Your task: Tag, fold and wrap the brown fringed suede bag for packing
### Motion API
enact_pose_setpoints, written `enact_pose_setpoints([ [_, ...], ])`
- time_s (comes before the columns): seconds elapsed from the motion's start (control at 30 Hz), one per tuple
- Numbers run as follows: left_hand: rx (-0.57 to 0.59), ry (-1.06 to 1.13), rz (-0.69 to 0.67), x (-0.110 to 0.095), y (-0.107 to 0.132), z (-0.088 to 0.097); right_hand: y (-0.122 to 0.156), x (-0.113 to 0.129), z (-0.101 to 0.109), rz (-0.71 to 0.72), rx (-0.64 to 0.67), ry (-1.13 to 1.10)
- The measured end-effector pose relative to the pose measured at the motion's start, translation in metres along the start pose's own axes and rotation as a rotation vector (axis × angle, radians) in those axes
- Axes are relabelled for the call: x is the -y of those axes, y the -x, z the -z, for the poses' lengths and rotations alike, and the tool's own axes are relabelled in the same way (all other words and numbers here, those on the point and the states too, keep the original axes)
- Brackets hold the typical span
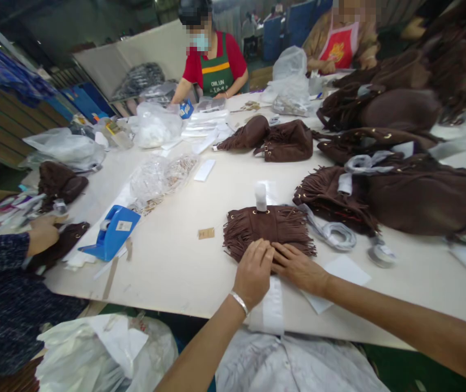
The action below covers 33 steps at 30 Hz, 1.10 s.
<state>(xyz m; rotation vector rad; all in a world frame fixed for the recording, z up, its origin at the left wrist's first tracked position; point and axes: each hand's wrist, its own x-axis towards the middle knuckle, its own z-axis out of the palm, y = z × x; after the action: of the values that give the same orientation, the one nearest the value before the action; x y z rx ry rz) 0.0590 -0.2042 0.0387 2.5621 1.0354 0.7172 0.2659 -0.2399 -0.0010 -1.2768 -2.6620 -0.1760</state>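
Observation:
A dark brown fringed bag (268,220) with gold eyelets lies on the table in front of me. My left hand (256,269) is closed on its near edge, fingers together and thumb hidden. Beside it, my right hand (298,265) also grips that edge, its fingers bent over the brown material. A white wrapped piece (261,197) stands up at the bag's far edge. Below my hands, a white strip (273,307) hangs toward the table's front edge. To the left lies a small brown tag (206,233).
Several brown bags (421,196) pile up at the right, near a wrapped strap coil (339,237). A blue tape dispenser (112,231) stands left, beside a co-worker's hand (43,234). Two people work across the table. A white plastic sack (106,354) sits below the front edge.

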Motion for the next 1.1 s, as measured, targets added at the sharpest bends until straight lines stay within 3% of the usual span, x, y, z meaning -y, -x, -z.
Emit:
enact_pose_setpoints([
  [0.07,0.068,-0.186,-0.129,0.004,-0.003,-0.017,0.008,-0.003,0.005,-0.005,0.016,-0.108],
  [0.17,0.083,-0.331,-0.081,0.012,0.002,-0.033,0.013,-0.012,0.023,-0.028,0.047,-0.309],
  [0.23,0.088,-0.352,-0.055,0.016,0.007,-0.038,-0.002,-0.020,0.038,-0.093,0.013,-0.430],
  [0.3,0.092,-0.344,-0.054,0.018,0.009,-0.039,-0.040,-0.026,0.048,-0.168,-0.040,-0.462],
  [0.37,0.101,-0.325,-0.063,0.019,0.010,-0.039,-0.097,-0.029,0.049,-0.204,-0.037,-0.375],
  [0.47,0.114,-0.307,-0.046,0.018,0.008,-0.038,-0.183,-0.031,0.032,-0.335,0.076,-0.129],
  [0.57,0.100,-0.312,0.000,0.015,0.007,-0.036,-0.231,-0.035,0.005,-0.508,0.182,0.037],
  [0.73,0.078,-0.334,0.067,0.011,0.007,-0.034,-0.235,-0.047,-0.020,-0.571,0.206,0.077],
  [0.9,0.072,-0.337,0.133,0.009,0.006,-0.037,-0.231,-0.052,-0.022,-0.484,0.188,0.023],
  [1.1,0.110,-0.324,0.202,0.005,0.003,-0.036,-0.240,-0.055,-0.023,-0.465,0.294,0.007],
])
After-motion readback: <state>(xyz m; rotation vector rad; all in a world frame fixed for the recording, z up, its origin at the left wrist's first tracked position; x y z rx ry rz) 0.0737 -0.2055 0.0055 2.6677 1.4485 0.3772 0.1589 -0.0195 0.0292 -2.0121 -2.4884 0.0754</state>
